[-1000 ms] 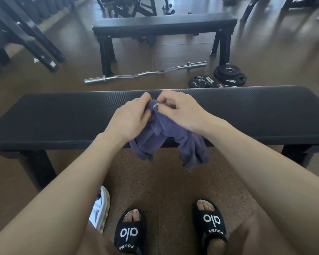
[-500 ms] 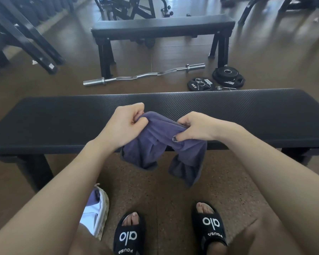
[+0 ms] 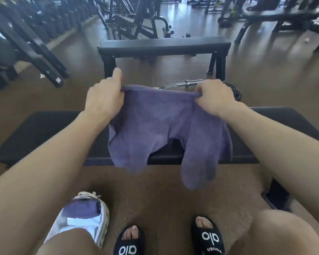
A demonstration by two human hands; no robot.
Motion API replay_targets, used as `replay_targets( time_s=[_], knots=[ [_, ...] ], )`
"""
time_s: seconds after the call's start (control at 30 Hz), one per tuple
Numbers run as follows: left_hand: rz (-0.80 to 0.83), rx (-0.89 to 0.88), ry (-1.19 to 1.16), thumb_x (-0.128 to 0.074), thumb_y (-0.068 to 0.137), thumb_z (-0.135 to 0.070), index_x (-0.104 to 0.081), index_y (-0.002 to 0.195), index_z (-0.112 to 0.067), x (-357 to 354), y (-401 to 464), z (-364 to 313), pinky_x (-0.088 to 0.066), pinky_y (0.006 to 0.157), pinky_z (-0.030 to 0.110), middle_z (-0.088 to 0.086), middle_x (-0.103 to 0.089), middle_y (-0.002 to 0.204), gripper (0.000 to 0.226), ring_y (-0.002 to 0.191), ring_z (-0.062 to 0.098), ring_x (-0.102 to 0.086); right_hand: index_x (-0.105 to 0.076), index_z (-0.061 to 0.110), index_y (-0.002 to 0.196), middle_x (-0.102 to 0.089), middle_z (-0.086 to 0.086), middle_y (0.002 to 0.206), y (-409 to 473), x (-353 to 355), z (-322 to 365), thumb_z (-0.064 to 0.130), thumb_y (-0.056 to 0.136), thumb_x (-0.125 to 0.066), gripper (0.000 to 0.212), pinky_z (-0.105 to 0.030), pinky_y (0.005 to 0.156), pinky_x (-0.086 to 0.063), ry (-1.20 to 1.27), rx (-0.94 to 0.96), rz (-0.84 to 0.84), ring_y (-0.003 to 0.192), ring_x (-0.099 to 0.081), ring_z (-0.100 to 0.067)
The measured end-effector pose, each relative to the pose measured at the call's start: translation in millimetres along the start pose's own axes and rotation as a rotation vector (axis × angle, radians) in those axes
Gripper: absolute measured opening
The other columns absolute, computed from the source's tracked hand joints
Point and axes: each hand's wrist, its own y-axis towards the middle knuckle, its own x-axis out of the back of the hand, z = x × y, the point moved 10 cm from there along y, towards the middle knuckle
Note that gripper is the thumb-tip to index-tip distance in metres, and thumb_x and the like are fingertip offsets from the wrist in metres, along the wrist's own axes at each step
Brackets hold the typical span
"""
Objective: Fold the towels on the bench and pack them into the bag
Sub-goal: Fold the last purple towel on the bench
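Purple towel was held up in the air, spread between both hands above the near black bench. Left hand gripped the towel's upper left corner, fingers curled round the edge, with one finger pointing up and away from the cloth. Right hand pinched the upper right corner, fingers curled tight over a bunched bit of the top edge. The top edge ran nearly level between the two hands, sagging slightly. Below the hands the cloth hung unevenly: two lower lobes drooped past the near edge of the bench, the right lobe lower than the left, with a gap between them showing the bench top. Cannot tell whether any part of the towel touched the bench. Bag stood on the floor near left, beside the left leg, open, with a folded purple towel and white fabric visible inside. Black slides on both feet at the near edge. A second bench stood farther off, with a barbell on the floor between the two benches, partly hidden behind the towel.
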Motion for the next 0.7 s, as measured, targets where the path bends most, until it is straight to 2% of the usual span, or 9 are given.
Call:
replay_targets(
  time_s=[0.07, 0.17, 0.23, 0.3, 0.4, 0.47, 0.57, 0.7],
  knots=[
    [-0.135, -0.002, 0.093, -0.045, 0.095, -0.009, -0.044, 0.121, -0.007, 37, 29, 4, -0.035, 0.066, 0.048, 0.028, -0.063, 0.106, 0.026, 0.090, 0.054, -0.061, -0.063, 0.015, 0.105, -0.066, -0.016, 0.112, 15, 56, 8, 0.018, 0.089, -0.056, 0.017, -0.040, 0.078, -0.044, -0.059, -0.006, -0.204, 0.104, -0.061, -0.040],
    [-0.336, 0.038, 0.141, -0.041, 0.096, -0.009, -0.045, 0.119, -0.007, 94, 55, 16, -0.032, 0.064, 0.047, 0.028, -0.062, 0.105, 0.024, 0.090, 0.052, -0.061, -0.058, 0.014, 0.112, -0.065, -0.018, 0.111, 24, 122, 10, 0.014, 0.090, -0.053, 0.023, -0.043, 0.081, -0.046, -0.058, -0.048, -0.429, 0.103, -0.061, -0.042],
    [-0.403, 0.062, 0.163, -0.041, 0.095, -0.009, -0.046, 0.118, -0.006, 110, 56, 26, -0.032, 0.062, 0.047, 0.027, -0.063, 0.102, 0.024, 0.088, 0.051, -0.061, -0.055, 0.014, 0.111, -0.065, -0.017, 0.109, 23, 139, 6, 0.010, 0.087, -0.052, 0.024, -0.041, 0.076, -0.043, -0.043, -0.043, -0.493, 0.101, -0.060, -0.041],
    [-0.397, 0.027, 0.184, -0.044, 0.094, -0.008, -0.049, 0.112, -0.004, 103, 47, 31, -0.034, 0.062, 0.049, 0.029, -0.063, 0.096, 0.019, 0.083, 0.051, -0.060, -0.056, 0.015, 0.107, -0.065, -0.016, 0.106, 17, 135, 1, 0.010, 0.084, -0.052, 0.024, -0.040, 0.074, -0.041, -0.030, -0.012, -0.495, 0.099, -0.060, -0.041],
    [-0.278, -0.112, 0.272, -0.054, 0.087, 0.000, -0.054, 0.099, -0.003, 57, 19, 30, -0.040, 0.064, 0.052, 0.027, -0.061, 0.087, 0.013, 0.077, 0.047, -0.059, -0.058, 0.015, 0.103, -0.066, -0.014, 0.101, -1, 93, -9, 0.012, 0.084, -0.058, 0.019, -0.043, 0.075, -0.045, -0.057, 0.066, -0.381, 0.094, -0.061, -0.040],
    [-0.151, -0.190, 0.333, -0.064, 0.079, 0.004, -0.057, 0.095, -0.003, 15, -10, 30, -0.038, 0.061, 0.047, 0.024, -0.058, 0.081, 0.019, 0.072, 0.043, -0.059, -0.057, 0.015, 0.100, -0.067, -0.011, 0.099, -21, 50, -18, 0.016, 0.084, -0.064, 0.018, -0.040, 0.067, -0.043, -0.139, 0.146, -0.273, 0.088, -0.064, -0.038],
    [0.050, -0.309, 0.355, -0.077, 0.060, 0.010, -0.059, 0.086, -0.005, -45, -65, 31, -0.031, 0.058, 0.039, 0.017, -0.054, 0.072, 0.034, 0.063, 0.038, -0.055, -0.055, 0.017, 0.098, -0.068, -0.006, 0.096, -59, -21, -42, 0.018, 0.084, -0.062, 0.015, -0.036, 0.058, -0.040, -0.276, 0.228, -0.071, 0.083, -0.066, -0.035],
    [0.218, -0.361, 0.332, -0.082, 0.048, 0.009, -0.059, 0.076, -0.010, -98, -125, 40, -0.037, 0.057, 0.037, 0.012, -0.056, 0.072, 0.040, 0.061, 0.035, -0.057, -0.053, 0.021, 0.098, -0.068, 0.002, 0.100, -102, -96, -78, 0.021, 0.085, -0.058, 0.015, -0.035, 0.059, -0.044, -0.379, 0.207, 0.201, 0.090, -0.067, -0.028]
  ],
)
